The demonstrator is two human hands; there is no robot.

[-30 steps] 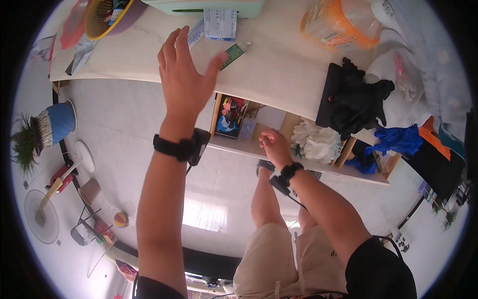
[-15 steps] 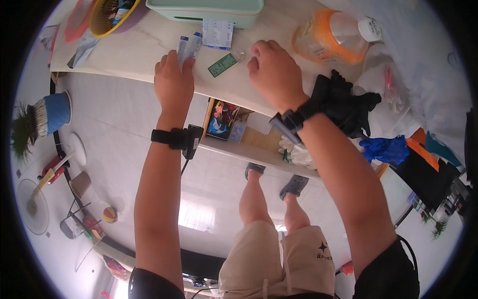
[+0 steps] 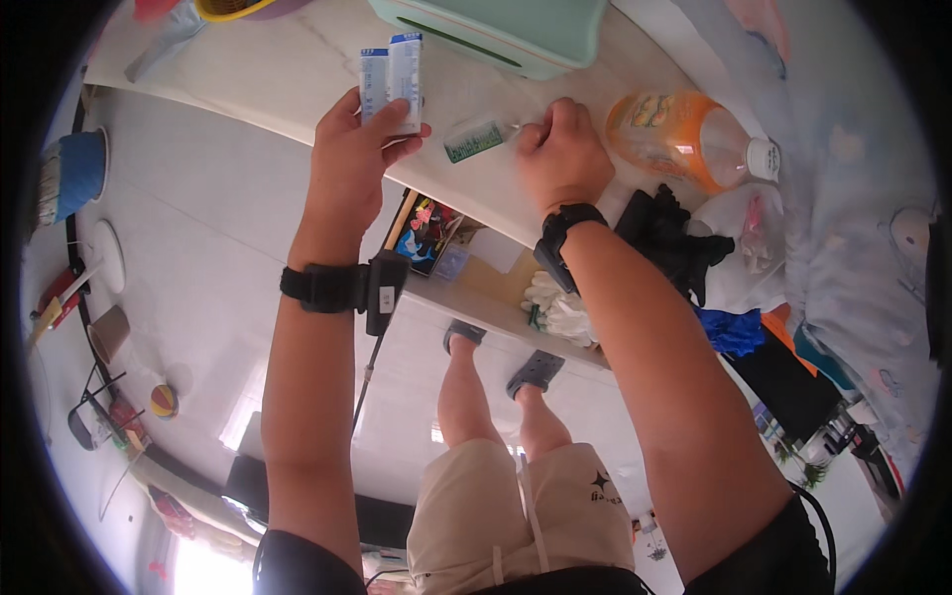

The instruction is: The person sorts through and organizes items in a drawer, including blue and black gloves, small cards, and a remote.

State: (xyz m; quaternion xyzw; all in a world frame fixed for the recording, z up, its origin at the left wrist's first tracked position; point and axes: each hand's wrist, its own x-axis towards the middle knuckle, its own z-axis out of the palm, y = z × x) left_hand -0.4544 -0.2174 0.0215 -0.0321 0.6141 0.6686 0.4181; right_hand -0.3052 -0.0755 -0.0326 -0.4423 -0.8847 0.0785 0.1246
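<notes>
My left hand [image 3: 362, 149] is raised over the table's front edge, its thumb pressed on blue-and-white printed flat packets [image 3: 405, 84] that stand up side by side. On the table to its right is a small green tag [image 3: 474, 142] with white print, slightly blurred and catching the light. The tag's ring end reaches the curled fingers of my right hand [image 3: 565, 159], which appears closed on it; the fingertips are partly hidden. Behind both hands stands a pale green plastic box [image 3: 535, 45].
An orange-labelled plastic bottle [image 3: 684, 139] lies right of my right hand, with black gloves [image 3: 664, 233] nearer. Below the tabletop [image 3: 268, 89] an open drawer [image 3: 496, 288] holds white gloves [image 3: 560, 307] and a colourful box [image 3: 424, 233]. A yellow basket [image 3: 233, 8] is far left.
My left hand has lifted the packets off the table. The printed sheet no longer shows against the green box. My right hand has met the tag's ring end. The whole view has shifted and turned.
</notes>
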